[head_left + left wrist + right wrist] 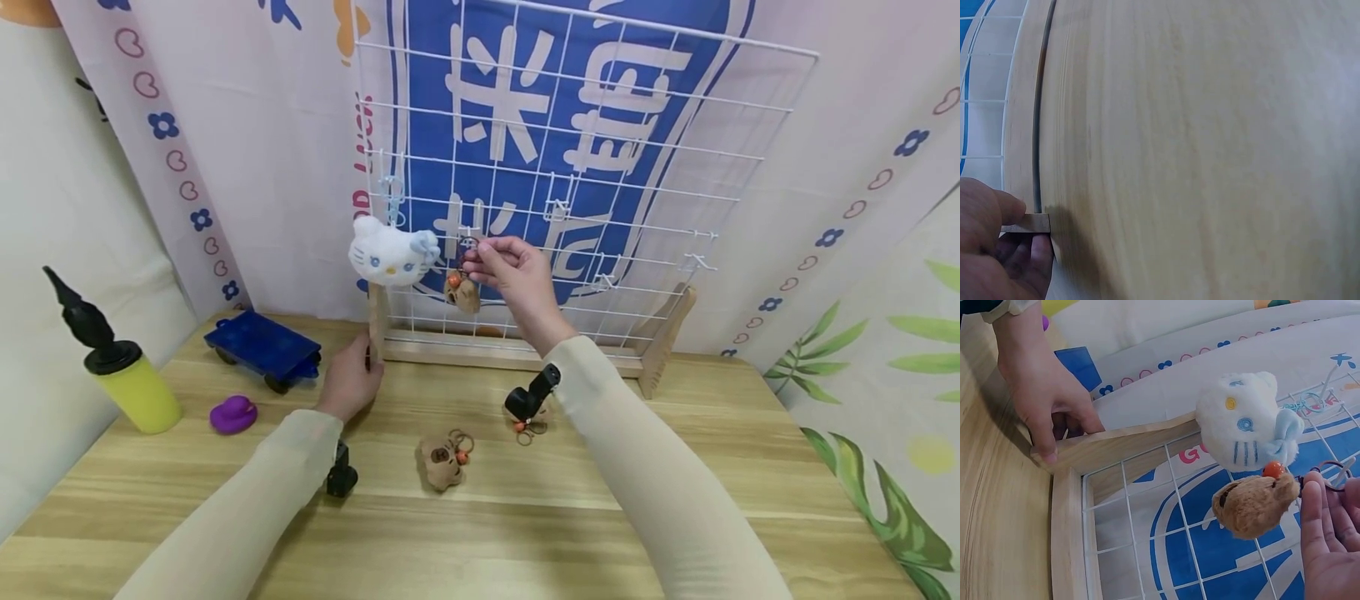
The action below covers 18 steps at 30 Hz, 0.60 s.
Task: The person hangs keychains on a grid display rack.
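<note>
Brown plush keychain, the nearest of three, lies loose on the wood-grain table, its rings and orange bead to its right. Just beyond, farther right, is a second keychain, mostly hidden behind the black camera on the right wrist. Away at the left are a purple toy, a yellow pump with a black top, and a blue toy cart.

Farther in, the left hand is clamped on the end piece of a wooden stand, thumb on one side and fingers on the other, seemingly to steady it. Higher up, the right hand pinches a third keychain near its ring, in front of the white wire grid; this grip lets the plush hang free below. I cannot tell whether the ring is on a hook. Just left, a white cat-head plush hangs by a light-blue clasp. More white hooks sit rightward on the grid. Farthest back is a printed cloth.
</note>
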Available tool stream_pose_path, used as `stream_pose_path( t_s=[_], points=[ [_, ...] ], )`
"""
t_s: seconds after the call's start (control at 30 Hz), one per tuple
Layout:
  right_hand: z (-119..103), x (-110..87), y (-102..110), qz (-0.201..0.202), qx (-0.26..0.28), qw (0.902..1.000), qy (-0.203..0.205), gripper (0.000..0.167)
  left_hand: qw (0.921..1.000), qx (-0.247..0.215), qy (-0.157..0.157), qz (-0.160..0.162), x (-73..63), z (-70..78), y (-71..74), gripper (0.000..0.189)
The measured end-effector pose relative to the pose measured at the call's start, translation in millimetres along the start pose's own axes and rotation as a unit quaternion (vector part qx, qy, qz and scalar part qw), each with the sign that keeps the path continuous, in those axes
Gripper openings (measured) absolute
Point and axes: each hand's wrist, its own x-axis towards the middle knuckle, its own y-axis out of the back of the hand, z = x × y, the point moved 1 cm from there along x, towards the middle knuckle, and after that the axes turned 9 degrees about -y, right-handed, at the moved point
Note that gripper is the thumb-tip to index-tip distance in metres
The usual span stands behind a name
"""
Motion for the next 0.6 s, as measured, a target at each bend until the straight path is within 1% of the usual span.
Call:
stream_pose_path(
  t_s=[0.1, 0.2, 0.3, 0.43, 0.6],
  points=[
    [1.9, -0.5, 1.9, 0.004, 0.0, 1.0, -0.005, 0.028, 1.0, -0.002, 0.0, -0.003, -0.7, -0.2, -0.9, 0.056],
    [4.5, -1.1, 4.5, 0.01, -0.003, 0.9999, -0.008, 0.024, 1.0, -0.003, -0.004, -0.002, -1.5, -0.4, -2.1, 0.053],
    [7.7, -2.1, 6.8, 0.012, -0.012, 0.9998, -0.014, 0.022, 1.0, 0.0, -0.008, 0.004, -2.0, 0.0, -1.7, 0.051],
    [16.4, -5.6, 11.3, 0.005, -0.046, 0.9985, -0.03, 0.024, 0.9999, 0.003, -0.008, 0.005, -2.2, 0.8, 0.0, 0.054],
    [38.2, -14.7, 20.0, -0.023, -0.104, 0.9932, -0.048, 0.028, 1.0, 0.006, -0.007, 0.001, -1.2, 1.2, 0.7, 0.054]
  ],
)
